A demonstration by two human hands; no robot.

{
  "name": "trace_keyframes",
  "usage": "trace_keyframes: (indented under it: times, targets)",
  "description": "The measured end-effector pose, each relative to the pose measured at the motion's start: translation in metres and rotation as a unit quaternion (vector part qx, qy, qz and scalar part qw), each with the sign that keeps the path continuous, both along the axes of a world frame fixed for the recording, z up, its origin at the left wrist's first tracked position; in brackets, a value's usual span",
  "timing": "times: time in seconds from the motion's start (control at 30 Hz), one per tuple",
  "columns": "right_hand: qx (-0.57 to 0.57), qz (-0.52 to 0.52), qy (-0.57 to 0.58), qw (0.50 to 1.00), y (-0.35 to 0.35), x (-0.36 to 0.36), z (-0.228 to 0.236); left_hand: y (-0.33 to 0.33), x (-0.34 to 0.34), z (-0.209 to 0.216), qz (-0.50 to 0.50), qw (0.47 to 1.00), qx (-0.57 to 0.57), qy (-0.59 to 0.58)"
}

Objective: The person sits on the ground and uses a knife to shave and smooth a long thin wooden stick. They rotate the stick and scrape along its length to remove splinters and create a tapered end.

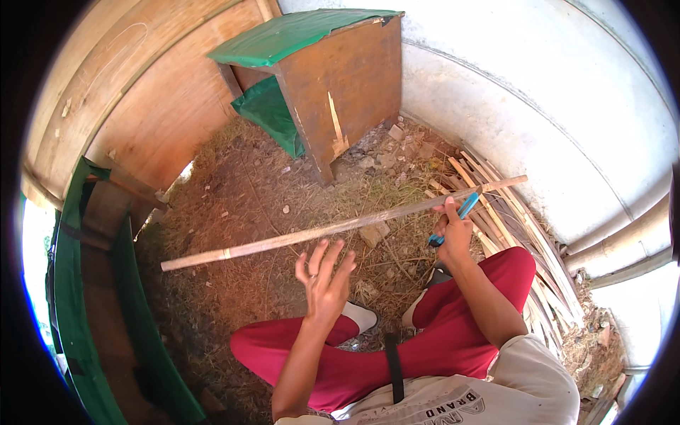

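The place is a dry corner of a yard, with a ground point(241, 212) of earth, straw and small stones between a white wall point(538, 92) and brown wooden boards point(163, 99).

Nearest to the camera the person sits on this ground with legs in red trousers point(439, 347) folded. The left hand point(324, 278) is wide open, fingers spread, palm turned up toward the camera. It holds nothing and stands just below the long stick point(333, 228), apart from it as far as I can see. The right hand point(453, 228) is closed around a tool with a blue handle point(460, 212), and it seems also to press the stick near its far end; whether the fingers truly clamp the stick I cannot tell. The stick lies almost level across the middle of the ground, from the left side up to the right.

I think the risk is here: with the left hand off, the stick is supported only at one end, so the long free part could drop or swing. The tool could then slip toward the open fingers or the knee.

Farther right, a heap of thin wood strips point(524, 234) leans at the foot of the wall. Farthest, a brown wooden box with a green cover point(312, 35) stands in the corner.
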State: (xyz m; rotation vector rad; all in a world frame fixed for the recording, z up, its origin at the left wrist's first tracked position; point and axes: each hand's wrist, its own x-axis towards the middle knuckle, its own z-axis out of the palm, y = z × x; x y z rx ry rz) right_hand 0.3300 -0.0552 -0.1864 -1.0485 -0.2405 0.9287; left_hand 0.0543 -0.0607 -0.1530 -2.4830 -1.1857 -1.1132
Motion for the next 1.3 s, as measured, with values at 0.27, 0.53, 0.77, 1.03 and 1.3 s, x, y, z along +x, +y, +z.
trace_keyframes:
  times: [0.27,0.53,0.77,1.03,1.3]
  targets:
    - [0.024,-0.065,-0.009,0.998,0.007,0.017,0.012,0.001,-0.078,-0.022,0.180,0.844,-0.379,-0.334]
    - [0.049,-0.026,-0.008,0.998,0.009,0.017,0.002,0.014,-0.027,-0.003,-0.046,0.657,-0.495,-0.566]
    - [0.041,-0.059,-0.014,0.997,0.015,0.017,0.003,0.026,-0.016,-0.024,0.021,0.525,-0.547,-0.652]
    - [0.044,-0.069,0.022,0.996,0.024,0.046,-0.028,0.028,0.007,-0.008,-0.092,0.606,-0.551,-0.567]
    - [0.012,-0.108,0.084,0.991,0.029,0.061,-0.034,0.043,0.036,0.001,-0.109,0.551,-0.521,-0.643]
